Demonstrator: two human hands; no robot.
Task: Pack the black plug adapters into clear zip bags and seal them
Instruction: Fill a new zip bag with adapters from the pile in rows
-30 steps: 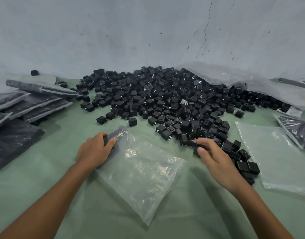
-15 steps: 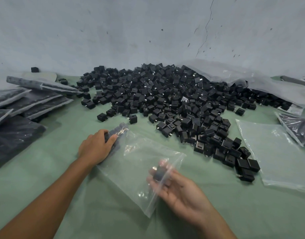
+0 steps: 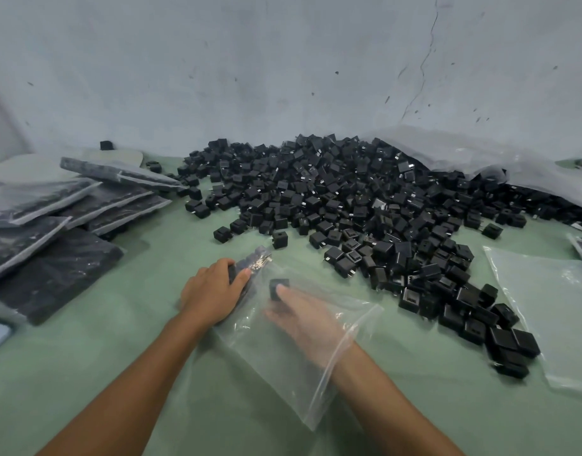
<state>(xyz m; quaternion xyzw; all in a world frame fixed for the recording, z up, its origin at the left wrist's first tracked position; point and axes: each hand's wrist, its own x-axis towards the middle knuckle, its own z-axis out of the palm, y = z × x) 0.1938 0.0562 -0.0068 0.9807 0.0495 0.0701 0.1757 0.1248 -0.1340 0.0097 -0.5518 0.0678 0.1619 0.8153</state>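
1. While filled bags (image 3: pixel 69 205) lie stacked left, a pile of adapters (image 3: pixel 349 199) waits loose on the surface (image 3: pixel 135 340).
2. Left hand (image 3: pixel 214 291) fingers curl over a row (image 3: pixel 253 261) already inside the zip bag (image 3: pixel 283 373).
3. Right hand (image 3: pixel 303 320), blurred inside it, has 1 adapter (image 3: pixel 278 287) at its fingertips; pinched or pushed, cannot tell.
4. Most packing and sealing remain.

Adapter pile (image 3: pixel 349 199) behind zip bag (image 3: pixel 273 370); packed bags (image 3: pixel 85 205) left

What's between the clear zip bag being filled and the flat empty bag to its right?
Head view: a trail of loose black plug adapters separates the clear zip bag from the flat empty clear bag.
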